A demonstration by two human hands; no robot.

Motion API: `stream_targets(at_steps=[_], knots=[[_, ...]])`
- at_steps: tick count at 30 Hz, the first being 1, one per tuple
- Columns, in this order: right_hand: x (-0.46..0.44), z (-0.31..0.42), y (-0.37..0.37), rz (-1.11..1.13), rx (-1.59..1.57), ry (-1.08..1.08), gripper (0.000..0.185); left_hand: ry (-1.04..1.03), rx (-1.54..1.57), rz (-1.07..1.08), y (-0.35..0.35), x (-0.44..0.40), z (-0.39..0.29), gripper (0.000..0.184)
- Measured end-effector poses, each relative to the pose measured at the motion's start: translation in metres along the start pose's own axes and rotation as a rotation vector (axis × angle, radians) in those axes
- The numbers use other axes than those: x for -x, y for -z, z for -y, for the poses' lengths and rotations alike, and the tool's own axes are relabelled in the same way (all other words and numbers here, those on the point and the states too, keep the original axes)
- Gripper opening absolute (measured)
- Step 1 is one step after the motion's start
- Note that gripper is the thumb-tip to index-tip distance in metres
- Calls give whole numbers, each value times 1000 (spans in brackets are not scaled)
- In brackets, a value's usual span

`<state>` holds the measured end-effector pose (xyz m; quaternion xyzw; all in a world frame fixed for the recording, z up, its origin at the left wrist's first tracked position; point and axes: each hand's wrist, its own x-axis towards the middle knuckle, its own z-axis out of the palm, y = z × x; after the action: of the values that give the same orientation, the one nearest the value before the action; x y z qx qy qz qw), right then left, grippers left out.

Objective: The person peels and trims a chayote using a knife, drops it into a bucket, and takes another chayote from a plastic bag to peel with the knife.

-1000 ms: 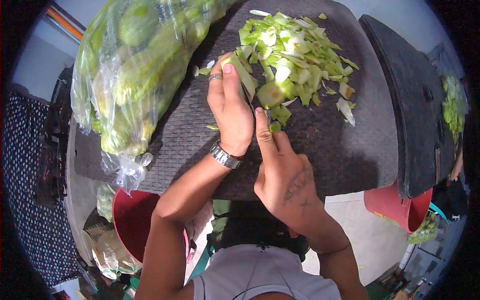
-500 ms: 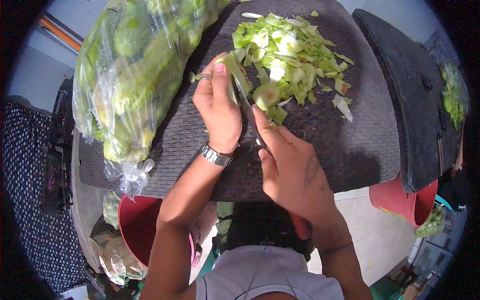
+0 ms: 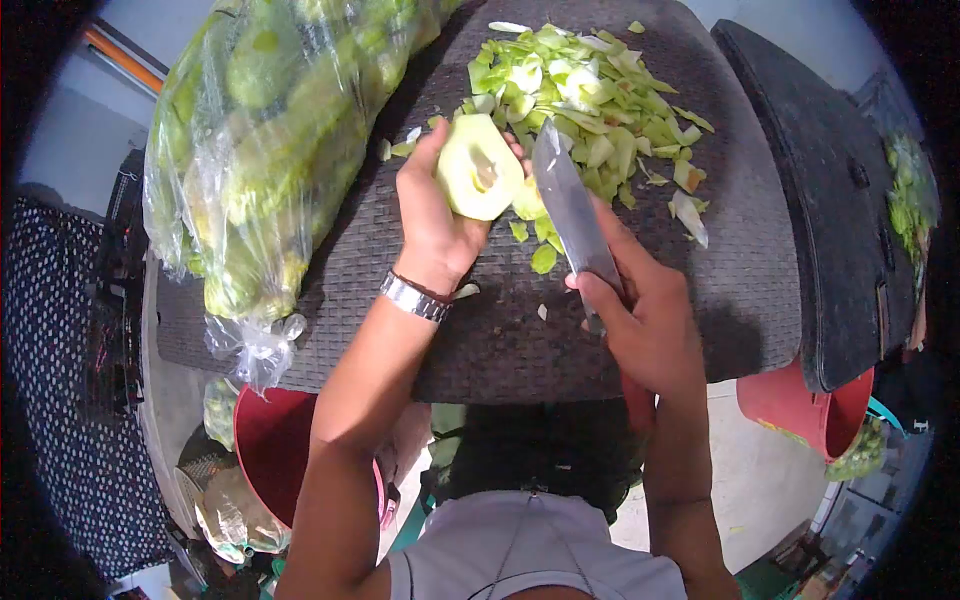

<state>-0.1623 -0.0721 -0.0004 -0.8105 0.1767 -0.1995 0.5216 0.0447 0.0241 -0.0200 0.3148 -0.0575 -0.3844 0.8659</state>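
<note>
My left hand (image 3: pixel 435 215) holds a pale green peeled fruit half (image 3: pixel 478 165), its cut face with a hollow at the centre turned up. In my right hand (image 3: pixel 640 310) is a knife (image 3: pixel 575 215) with a broad blade, its tip pointing away from me beside the fruit. Its red handle shows below the hand. Beyond both hands lies a heap of green and white peelings (image 3: pixel 590 100) on the dark woven table (image 3: pixel 480 340). A few small scraps are scattered near my left hand.
A tied clear plastic bag of green fruits (image 3: pixel 280 160) lies at the table's left. A dark woven chair or panel (image 3: pixel 820 220) stands along the right side. Red buckets (image 3: pixel 275 450) (image 3: pixel 810 405) sit below the table, left and right. Patterned cloth (image 3: pixel 70 390) hangs at far left.
My left hand has turned and opened out, bringing the fruit's cut face up. The knife has come away from the fruit to the right, its broad blade now showing.
</note>
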Motion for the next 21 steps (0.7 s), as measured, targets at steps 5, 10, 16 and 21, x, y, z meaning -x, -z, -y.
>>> stream_targets(at_steps=[5,10,16,21], knots=[[-3,21,8,166,10,-284,59,33,32,-72,-8,4,-2,43],[2,10,5,32,149,-116,56,27,-48,7,-6,5,-5,42],[2,8,10,63,114,-138,56,-4,-136,-21,-11,8,-4,42],[2,12,12,75,89,-172,55,12,-132,43,-12,10,-6,36]])
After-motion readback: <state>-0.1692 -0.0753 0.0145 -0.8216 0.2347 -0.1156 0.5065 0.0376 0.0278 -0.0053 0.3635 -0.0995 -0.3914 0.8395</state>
